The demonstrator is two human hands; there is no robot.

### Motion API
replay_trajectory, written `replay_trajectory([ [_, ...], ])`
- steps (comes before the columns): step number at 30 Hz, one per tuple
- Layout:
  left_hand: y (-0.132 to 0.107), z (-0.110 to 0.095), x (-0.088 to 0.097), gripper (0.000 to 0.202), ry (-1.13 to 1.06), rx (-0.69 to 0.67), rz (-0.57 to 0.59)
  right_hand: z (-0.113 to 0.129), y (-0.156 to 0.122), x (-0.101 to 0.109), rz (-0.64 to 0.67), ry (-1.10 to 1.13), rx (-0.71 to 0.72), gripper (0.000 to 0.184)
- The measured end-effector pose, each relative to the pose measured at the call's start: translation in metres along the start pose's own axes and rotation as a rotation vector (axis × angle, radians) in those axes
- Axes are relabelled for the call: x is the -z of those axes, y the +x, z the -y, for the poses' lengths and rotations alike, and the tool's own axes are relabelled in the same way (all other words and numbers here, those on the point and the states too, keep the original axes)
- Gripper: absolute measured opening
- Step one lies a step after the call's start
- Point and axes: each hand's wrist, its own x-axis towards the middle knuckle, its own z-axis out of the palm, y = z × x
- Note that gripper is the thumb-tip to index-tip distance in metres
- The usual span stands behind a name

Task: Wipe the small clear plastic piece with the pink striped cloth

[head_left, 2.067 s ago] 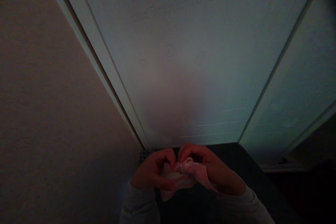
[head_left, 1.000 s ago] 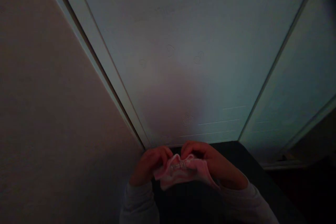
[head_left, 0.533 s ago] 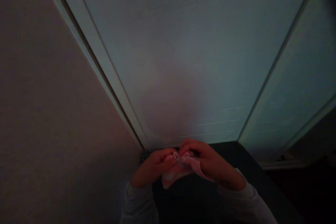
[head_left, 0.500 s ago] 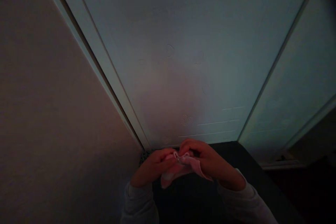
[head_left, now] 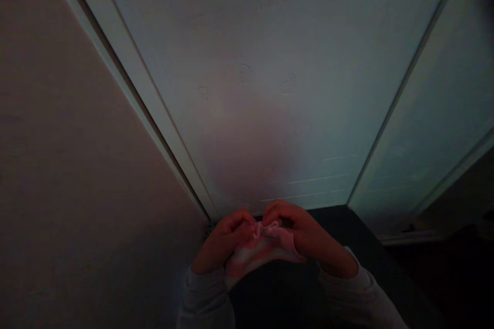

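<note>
1. over the dark flat surface [head_left: 335, 218], i have a pink-and-white striped cloth [head_left: 266, 248], its top edge pinched in my left hand [head_left: 222, 241] and right hand [head_left: 309, 234], close together.
2. that edge looks gathered already; the lower part hangs loose, seemingly ungathered.
3. the cloth seems soft, thin, puckered on top; the smooth pale panel [head_left: 247, 118] beyond carries heart outlines [head_left: 288, 84].
</note>
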Motion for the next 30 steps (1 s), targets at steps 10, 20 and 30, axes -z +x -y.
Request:
replay_trajectory([
  [10, 0.003, -0.001, -0.001, 0.027, 0.032, 0.073, 0.075, -0.003, -0.001, 0.001, -0.007, -0.028, 0.038, 0.005],
  [20, 0.002, 0.002, -0.001, 0.025, 0.115, 0.070, 0.020, -0.004, 0.002, -0.003, 0.005, 0.003, 0.038, 0.006],
  [30, 0.005, -0.006, -0.013, 0.010, 0.050, 0.068, -0.053, -0.001, -0.001, -0.004, 0.064, -0.020, 0.083, 0.018],
])
